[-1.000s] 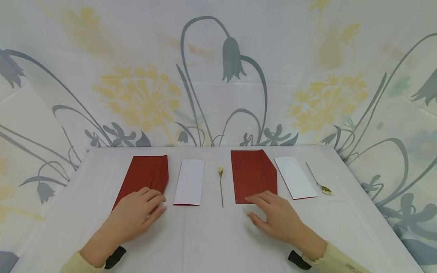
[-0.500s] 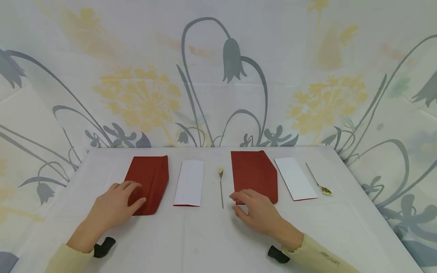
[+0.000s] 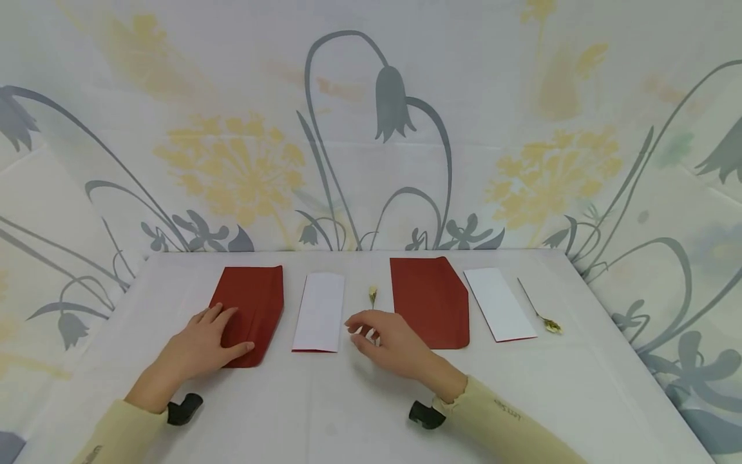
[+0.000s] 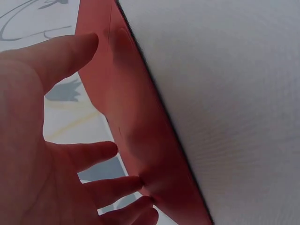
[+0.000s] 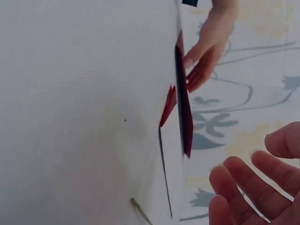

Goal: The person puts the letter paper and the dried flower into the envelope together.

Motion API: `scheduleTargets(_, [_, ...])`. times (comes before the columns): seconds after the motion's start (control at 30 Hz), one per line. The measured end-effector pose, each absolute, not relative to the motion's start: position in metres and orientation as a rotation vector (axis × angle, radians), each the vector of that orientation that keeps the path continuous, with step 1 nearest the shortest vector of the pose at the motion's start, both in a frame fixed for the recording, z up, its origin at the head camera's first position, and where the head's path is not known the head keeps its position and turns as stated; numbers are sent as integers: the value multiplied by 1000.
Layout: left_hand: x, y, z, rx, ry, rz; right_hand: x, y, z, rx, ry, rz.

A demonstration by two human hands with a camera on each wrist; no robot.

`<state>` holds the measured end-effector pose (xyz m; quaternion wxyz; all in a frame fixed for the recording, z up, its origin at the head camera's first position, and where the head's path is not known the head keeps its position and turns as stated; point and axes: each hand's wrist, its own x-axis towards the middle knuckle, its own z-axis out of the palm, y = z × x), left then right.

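My left hand (image 3: 194, 341) lies over the near left part of the left red envelope (image 3: 257, 306). In the left wrist view its fingers are spread and relaxed, with fingertips at the edge of the envelope (image 4: 145, 136). My right hand (image 3: 397, 345) hovers over the lower stem of a small dried flower (image 3: 373, 294) and partly hides it. Its fingers are loosely bent with nothing between them. In the right wrist view the stem end (image 5: 136, 205) shows apart from those fingers (image 5: 232, 164). A folded white card (image 3: 319, 312) with a red inside lies between the hands.
Right of the right hand lie a second red envelope (image 3: 431, 303), another folded white card (image 3: 500, 304) and a second dried flower (image 3: 552, 326). All rest on a white-covered table (image 3: 261, 425). A flower-patterned cloth (image 3: 348, 148) rises behind it.
My right hand has moved left, from the right envelope's lower edge to over the middle flower's stem. My left hand has shifted left across its envelope, whose right side and lower edge now show.
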<state>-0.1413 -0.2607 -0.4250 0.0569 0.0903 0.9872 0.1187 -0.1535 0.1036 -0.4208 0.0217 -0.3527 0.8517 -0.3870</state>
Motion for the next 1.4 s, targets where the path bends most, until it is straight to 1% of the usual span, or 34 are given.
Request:
scheduleTargets(0.43, [-141, -257, -422, 239, 2913, 257, -164, 54, -435, -1144, 2549, -1202])
scheduleTargets(0.6, [-144, -256, -425, 243, 2921, 220, -171, 40, -433, -1184, 2551, -1230])
scheduleTargets(0.83, [-144, -245, -425, 252, 2983, 173, -181, 23, -430, -1120, 2521, -1260])
scheduleTargets(1.03, [-147, -241, -420, 217, 2966, 170, -187, 4, -429, -1129, 2483, -1304])
scheduleTargets(1.27, [-149, -239, -419, 208, 2950, 171, -193, -23, -431, -1000, 2446, -1332])
scheduleTargets(1.4, [-149, -241, -419, 205, 2948, 172, -195, -40, -437, -877, 2438, -1360])
